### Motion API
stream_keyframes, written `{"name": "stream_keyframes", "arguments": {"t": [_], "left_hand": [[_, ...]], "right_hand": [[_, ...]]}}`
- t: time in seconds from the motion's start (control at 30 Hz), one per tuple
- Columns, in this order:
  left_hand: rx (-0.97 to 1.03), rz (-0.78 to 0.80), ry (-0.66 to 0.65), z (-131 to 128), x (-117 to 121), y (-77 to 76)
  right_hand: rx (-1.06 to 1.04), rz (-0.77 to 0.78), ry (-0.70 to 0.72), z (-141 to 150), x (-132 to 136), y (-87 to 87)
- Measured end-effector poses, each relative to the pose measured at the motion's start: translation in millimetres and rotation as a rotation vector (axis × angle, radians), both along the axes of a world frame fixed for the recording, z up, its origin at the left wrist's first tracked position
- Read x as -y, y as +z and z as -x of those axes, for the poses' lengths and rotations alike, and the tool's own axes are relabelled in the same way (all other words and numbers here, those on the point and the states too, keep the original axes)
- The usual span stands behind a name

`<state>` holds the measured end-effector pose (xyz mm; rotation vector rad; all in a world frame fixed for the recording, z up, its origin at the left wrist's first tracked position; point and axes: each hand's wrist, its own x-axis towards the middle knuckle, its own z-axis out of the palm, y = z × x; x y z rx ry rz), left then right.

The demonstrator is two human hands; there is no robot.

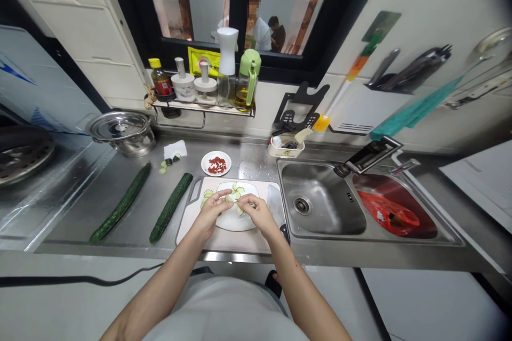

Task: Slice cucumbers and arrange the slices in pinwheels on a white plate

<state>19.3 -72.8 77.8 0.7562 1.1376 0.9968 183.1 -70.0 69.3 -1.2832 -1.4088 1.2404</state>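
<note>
Over a white plate [224, 222], my left hand [213, 211] pinches a thin pale-green cucumber slice [231, 198]. The fingertips of my right hand [258, 212] are closed on the same slice from the other side. Several cucumber slices [239, 187] with dark green rims lie fanned out on the plate, partly hidden by my fingers. The plate rests on a pale cutting board [192, 232] with a grey handle. More slices [207, 195] sit at the board's left, beside my left hand. A knife [275, 202] lies along the right edge, its dark handle toward me.
Two whole cucumbers [124, 205] [171, 208] lie left of the board. Behind it stand a small dish of red bits [216, 164] and cucumber ends [168, 162] near a white paper. A lidded pot [124, 130] is back left; the sink [324, 202] is right. Above hangs a condiment shelf [204, 105].
</note>
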Motion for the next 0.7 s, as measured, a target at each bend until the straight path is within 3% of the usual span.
{"name": "stream_keyframes", "arguments": {"t": [0.3, 0.47, 0.7], "left_hand": [[-0.104, -0.174, 0.079, -4, 0, -7.4], [-0.167, -0.214, 0.094, -8, -8, -12.1], [-0.233, -0.276, 0.079, -22, -24, -23.9]], "right_hand": [[0.077, 0.083, 0.112, -10, -9, 9.0], [0.235, 0.066, 0.247, -27, -37, 16.2], [0.441, -0.078, 0.373, -46, -73, 19.0]]}}
